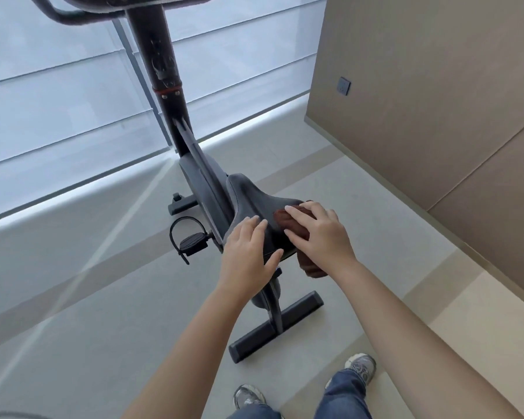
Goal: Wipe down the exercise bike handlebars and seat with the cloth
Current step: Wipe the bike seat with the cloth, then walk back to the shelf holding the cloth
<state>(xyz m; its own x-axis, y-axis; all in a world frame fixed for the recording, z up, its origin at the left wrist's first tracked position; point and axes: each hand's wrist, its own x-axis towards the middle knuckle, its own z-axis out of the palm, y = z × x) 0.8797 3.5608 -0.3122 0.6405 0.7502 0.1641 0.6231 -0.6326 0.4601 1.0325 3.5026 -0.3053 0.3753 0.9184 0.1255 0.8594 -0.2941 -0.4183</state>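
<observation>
Our sneakers [360,365] stand on the pale floor [103,328] behind the exercise bike [194,173]. We lay our left grip [248,246] flat on the rear left of the black seat [254,195], fingers straight and slightly spread. Our right grip [318,234] presses the brown cloth [285,220] onto the seat's right rear with flat fingers. One cloth end hangs over the edge. The handlebars [73,18] are well ahead.

- Seat [254,201]: smooth dark padding with a slight sheen.
- Cloth [288,220]: brown, soft and fuzzy.
- Bike post [159,55]: glossy black metal.
- Floor [103,313]: pale, matt tiles.
</observation>
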